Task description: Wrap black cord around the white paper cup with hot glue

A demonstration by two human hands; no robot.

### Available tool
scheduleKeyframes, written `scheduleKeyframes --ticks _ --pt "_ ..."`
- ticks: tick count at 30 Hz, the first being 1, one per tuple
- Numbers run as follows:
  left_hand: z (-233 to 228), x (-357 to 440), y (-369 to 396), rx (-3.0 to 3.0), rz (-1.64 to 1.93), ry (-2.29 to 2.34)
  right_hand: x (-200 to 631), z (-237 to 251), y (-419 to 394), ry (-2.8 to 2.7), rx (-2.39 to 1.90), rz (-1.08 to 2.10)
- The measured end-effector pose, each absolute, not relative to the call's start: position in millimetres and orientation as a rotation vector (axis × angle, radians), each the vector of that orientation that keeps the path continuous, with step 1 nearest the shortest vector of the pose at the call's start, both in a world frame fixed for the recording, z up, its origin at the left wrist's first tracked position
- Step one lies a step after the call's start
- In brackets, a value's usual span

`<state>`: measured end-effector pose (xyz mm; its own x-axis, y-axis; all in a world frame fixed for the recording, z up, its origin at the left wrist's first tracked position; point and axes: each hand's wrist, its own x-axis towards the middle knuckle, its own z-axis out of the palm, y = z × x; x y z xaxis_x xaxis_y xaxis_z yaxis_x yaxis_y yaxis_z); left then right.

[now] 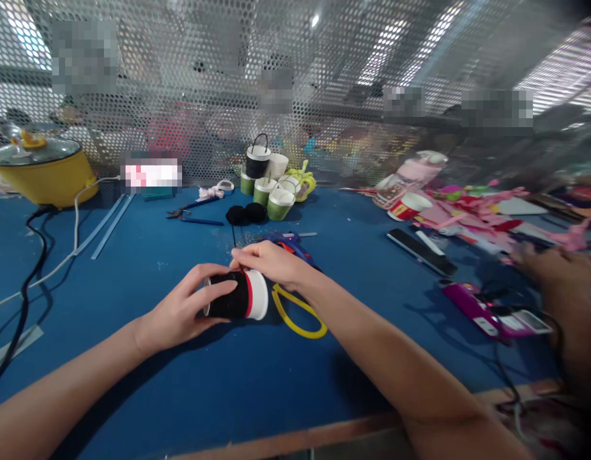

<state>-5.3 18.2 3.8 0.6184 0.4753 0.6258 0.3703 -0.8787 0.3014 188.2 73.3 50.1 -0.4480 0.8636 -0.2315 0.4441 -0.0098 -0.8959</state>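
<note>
Head view: left hand (173, 313) is clamping its fingers round the black-sided cup (241, 300), lying sideways just below frame centre; right hand's (276, 260) fingertips are seemingly pinching the black strand (234, 236). Keeping it taut is paying off, imo.

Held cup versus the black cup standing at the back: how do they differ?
The held cup lies tipped sideways in the left hand; the back cup stands upright.
The held cup has a red band; the back cup shows none.
The back cup has an arched handle; none shows on the held cup.
Both have black sides and a white end.
</note>
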Motion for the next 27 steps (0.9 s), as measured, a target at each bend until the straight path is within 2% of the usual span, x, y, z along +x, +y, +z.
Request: scheduleKeyframes --ticks 3,7,10,18,23,27 --pt "3 -5 19 2.616 1.113 0.789 198 52 67 -1.701 -1.293 1.606" --pt "3 -3 18 2.529 1.096 0.857 211 54 52 -1.8 -1.167 1.744" --pt "2 -2 18 2.442 1.048 0.85 216 46 45 -1.858 -1.173 1.651" --pt "0 1 19 1.87 0.833 0.962 213 34 34 -2.172 -1.159 1.129" --pt "1 3 19 1.784 0.861 0.957 214 34 30 -2.146 -1.162 1.093" --pt "0 3 19 1.732 0.854 0.944 215 31 37 -2.049 -1.118 1.265"
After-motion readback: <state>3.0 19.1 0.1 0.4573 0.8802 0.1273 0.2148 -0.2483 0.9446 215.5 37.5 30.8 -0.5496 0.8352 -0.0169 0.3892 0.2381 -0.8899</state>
